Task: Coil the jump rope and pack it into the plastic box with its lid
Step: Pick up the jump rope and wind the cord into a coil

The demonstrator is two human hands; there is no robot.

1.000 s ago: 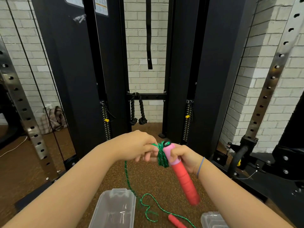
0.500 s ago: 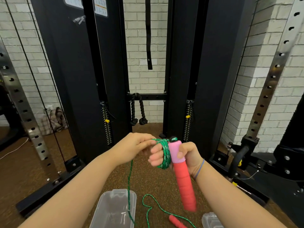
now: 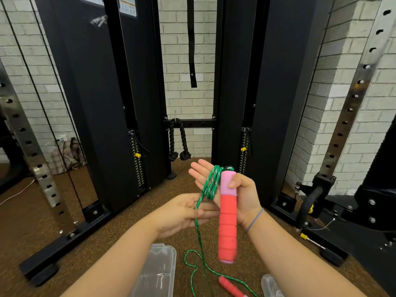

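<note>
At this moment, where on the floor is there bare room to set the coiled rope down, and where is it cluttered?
Free: the brown floor left of the clear box, up to the black machine base. Crowded: between that box and the clear piece at bottom right, where loose green rope and the second red handle lie.

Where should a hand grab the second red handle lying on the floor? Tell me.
Judging by its pose, grip the second red handle around its ribbed foam middle, coming from above. It lies flat on the floor with the green rope trailing from it; its far end is out of frame.
</note>
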